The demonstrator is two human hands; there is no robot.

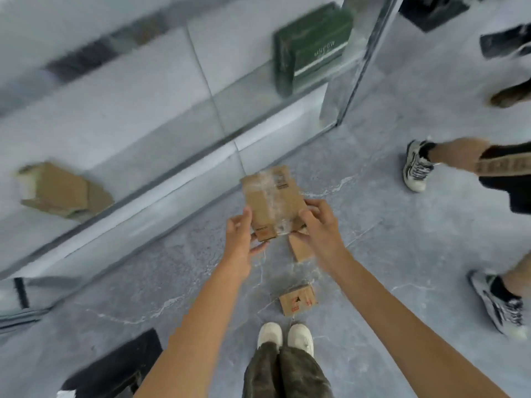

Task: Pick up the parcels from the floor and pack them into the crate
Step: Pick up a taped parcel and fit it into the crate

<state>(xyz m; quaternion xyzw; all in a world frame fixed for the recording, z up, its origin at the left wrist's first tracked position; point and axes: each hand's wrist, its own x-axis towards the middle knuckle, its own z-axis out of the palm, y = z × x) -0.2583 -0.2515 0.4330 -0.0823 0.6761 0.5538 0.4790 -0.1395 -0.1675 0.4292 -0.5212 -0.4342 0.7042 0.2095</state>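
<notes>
I hold a flat brown cardboard parcel (271, 201) with clear tape down its middle, above the grey floor. My left hand (240, 238) grips its near left corner and my right hand (320, 225) grips its near right edge. Under the right hand a second small brown parcel (300, 248) shows, partly hidden; I cannot tell whether it is held or lying on the floor. A third small parcel (298, 300) with red print lies on the floor just ahead of my white shoes (284, 336). No crate is clearly visible.
A mirrored or glass wall (172, 116) runs diagonally on the left, with a brown box (63, 191) and a green box (313, 44) seen in it. Another person's legs and sneakers (418, 165) stand at the right. A black object (115, 369) lies at the lower left.
</notes>
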